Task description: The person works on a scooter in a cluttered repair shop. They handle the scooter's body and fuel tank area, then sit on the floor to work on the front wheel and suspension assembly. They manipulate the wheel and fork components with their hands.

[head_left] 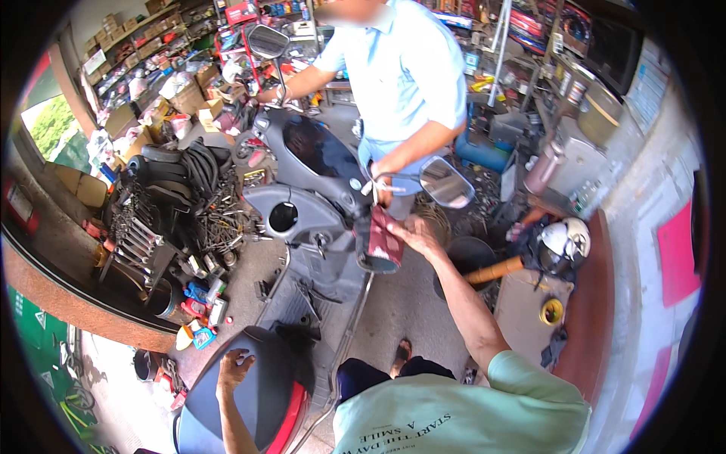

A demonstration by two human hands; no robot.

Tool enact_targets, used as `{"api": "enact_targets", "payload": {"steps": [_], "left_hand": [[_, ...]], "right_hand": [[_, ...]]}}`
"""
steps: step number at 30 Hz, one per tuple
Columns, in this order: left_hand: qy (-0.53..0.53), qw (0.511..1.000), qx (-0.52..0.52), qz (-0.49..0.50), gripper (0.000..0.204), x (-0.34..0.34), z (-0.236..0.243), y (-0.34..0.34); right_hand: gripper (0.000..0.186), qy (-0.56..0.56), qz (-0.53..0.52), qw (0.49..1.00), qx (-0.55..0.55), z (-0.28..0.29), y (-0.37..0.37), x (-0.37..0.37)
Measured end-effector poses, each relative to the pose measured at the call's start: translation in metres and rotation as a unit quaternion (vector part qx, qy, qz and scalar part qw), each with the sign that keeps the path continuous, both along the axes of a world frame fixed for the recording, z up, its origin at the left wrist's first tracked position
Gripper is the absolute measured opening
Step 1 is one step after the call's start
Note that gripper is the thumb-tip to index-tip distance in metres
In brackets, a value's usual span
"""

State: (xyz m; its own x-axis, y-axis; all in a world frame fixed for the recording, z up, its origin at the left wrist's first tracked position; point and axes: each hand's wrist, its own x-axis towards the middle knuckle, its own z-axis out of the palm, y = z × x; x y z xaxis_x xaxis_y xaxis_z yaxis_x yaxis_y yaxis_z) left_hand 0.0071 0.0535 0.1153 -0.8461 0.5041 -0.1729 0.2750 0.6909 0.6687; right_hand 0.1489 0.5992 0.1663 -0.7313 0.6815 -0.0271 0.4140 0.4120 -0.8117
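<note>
A dark scooter [318, 147] stands in front of me, its front panels facing my side. My right hand [416, 236] holds the side of a maroon handlebar muff [378, 240] on the scooter's right handlebar; the muff's open end points toward me. My left hand [234, 368] hangs empty over the scooter's dark seat [242, 386], fingers bent and apart. Whether it touches the seat I cannot tell. Across the scooter stands another person in a light blue shirt [412, 76], with one hand [384, 181] by the muff's far end and the other arm stretched toward the opposite handlebar.
Mirrors [446, 181] stick up from both handlebars. Tyres [181, 170], spanners [140, 240] and loose tools crowd the floor at the left, with bottles [198, 310] nearer. A dark bucket [473, 261] and a low bench [529, 303] stand at right, a helmet [563, 242] beside it.
</note>
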Motion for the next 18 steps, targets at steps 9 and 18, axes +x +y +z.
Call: {"api": "enact_targets", "payload": {"steps": [9,18], "left_hand": [[-0.032,0.973,0.183,0.137,0.049,-0.121,0.090,0.161],[-0.203,0.860,0.460,0.085,0.065,-0.296,0.110,0.397]], "right_hand": [[0.057,-0.076,0.083,0.990,-0.087,-0.046,0.030,-0.063],[0.069,-0.044,-0.012,0.999,-0.004,-0.049,-0.015,-0.088]]}}
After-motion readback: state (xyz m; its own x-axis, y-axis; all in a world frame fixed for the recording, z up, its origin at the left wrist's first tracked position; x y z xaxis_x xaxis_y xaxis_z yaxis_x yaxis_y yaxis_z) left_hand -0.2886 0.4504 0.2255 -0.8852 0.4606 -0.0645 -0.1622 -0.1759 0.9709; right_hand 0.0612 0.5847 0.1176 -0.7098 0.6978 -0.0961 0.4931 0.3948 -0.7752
